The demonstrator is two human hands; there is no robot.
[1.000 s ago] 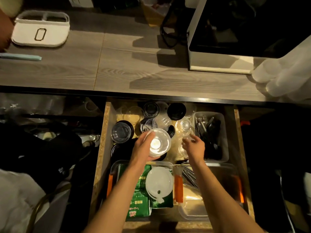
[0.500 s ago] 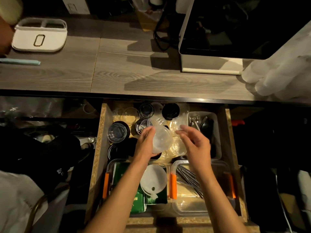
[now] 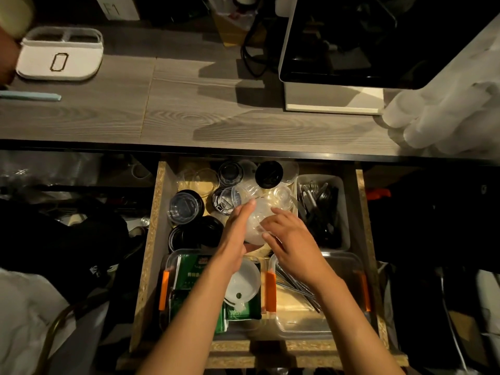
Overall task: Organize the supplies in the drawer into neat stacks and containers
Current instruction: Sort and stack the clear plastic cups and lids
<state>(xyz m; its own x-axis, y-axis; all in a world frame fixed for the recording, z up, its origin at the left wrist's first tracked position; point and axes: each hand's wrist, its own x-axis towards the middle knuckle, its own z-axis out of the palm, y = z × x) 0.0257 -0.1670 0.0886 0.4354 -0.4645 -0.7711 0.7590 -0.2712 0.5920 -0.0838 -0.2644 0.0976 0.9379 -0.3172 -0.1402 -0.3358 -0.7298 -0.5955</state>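
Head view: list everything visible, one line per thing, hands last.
Clear cup: one, translucent, between both hands.
Black lids: several, drawer's left side.
Cutlery bin: one, grey, back right, dark utensils inside.
Green packets: a few, front-left tub.
White lid: one, on those packets.
Metal utensils: a bundle, front-right tub.
White tray: one, counter's far left.
Left hand: holds the cup.
Right hand: fingers on the cup.

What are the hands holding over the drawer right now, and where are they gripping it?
Both hands hold a clear plastic cup: the left hand against its left side wall, the right hand with fingers on its right side.
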